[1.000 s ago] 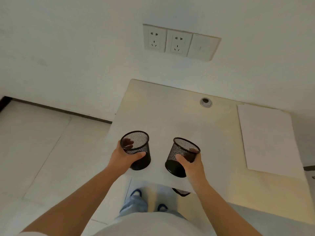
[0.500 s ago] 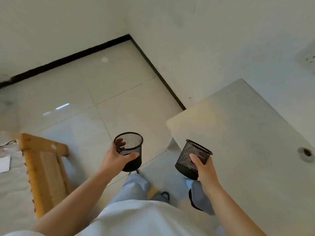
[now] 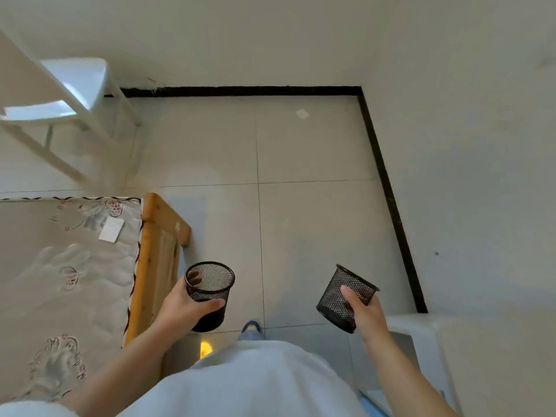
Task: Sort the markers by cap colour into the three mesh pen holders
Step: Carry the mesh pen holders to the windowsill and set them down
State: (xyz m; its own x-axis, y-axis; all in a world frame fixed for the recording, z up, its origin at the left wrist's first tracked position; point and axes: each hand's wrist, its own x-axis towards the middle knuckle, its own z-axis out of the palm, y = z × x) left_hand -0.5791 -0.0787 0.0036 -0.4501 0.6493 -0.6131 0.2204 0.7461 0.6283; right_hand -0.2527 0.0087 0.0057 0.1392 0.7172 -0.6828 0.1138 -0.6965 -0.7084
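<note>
Head view, looking down at a person standing on a pale tiled floor [image 3: 301, 224]. The left hand [image 3: 186, 308] wraps a black cylindrical wire-mesh pen holder [image 3: 209, 291], thumb across the near wall and fingers [image 3: 194, 278] visible through the mesh on the far side; the holder stands nearly upright with its mouth open to the camera and appears empty. The right hand [image 3: 362, 311] is closed around a second black wire-mesh pen holder [image 3: 346, 296], thumb pressed on the near wall, the cup tilted with its rim leaning up and to the right. Both holders are carried in the air, well apart, one to each hand, a hold that suits transport rather than sorting: each grip circles the body low enough to leave the mouth clear.

No markers and no third holder are visible, so the sorting itself is judged not yet begun. To the left lie a quilted floral-print mattress [image 3: 60, 281] on an orange wooden bed frame [image 3: 156, 251] and a white shelf unit [image 3: 60, 94]; a pale surface at lower right [image 3: 421, 335], possibly a desk corner, is too cropped to identify. A black skirting strip [image 3: 388, 188] marks the wall's base.
</note>
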